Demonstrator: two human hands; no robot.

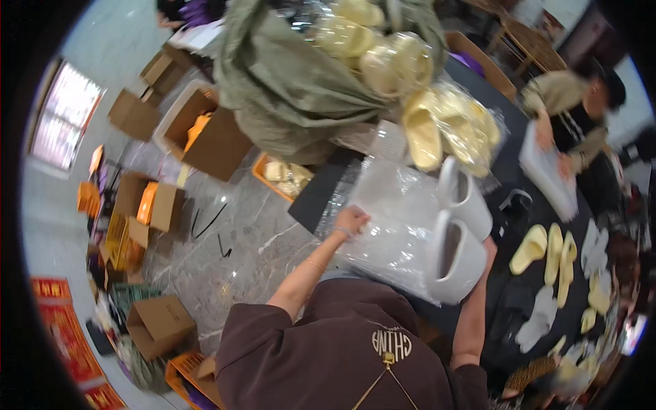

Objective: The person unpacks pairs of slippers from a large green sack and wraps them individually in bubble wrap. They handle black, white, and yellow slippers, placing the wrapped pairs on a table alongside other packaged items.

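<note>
A pair of white slide slippers [456,266] sits at the right end of a clear plastic bag [389,219], over the edge of the dark table. My left hand [352,220] is closed on the bag's left side, fingertips pressed on the film. Behind the near slipper, my right hand [489,250] grips the pair from the right; most of its fingers are hidden by the slippers. I cannot tell how far the slippers lie inside the bag. Just beyond it are pale yellow slippers [425,133] wrapped in clear plastic.
A green sack [287,82] with bagged yellow slippers stands at the far side. Loose slippers [528,250] lie on the dark table [502,273] to the right. Across it a co-worker [570,113] holds a stack of clear bags. Cardboard boxes [160,324] stand on the floor at left.
</note>
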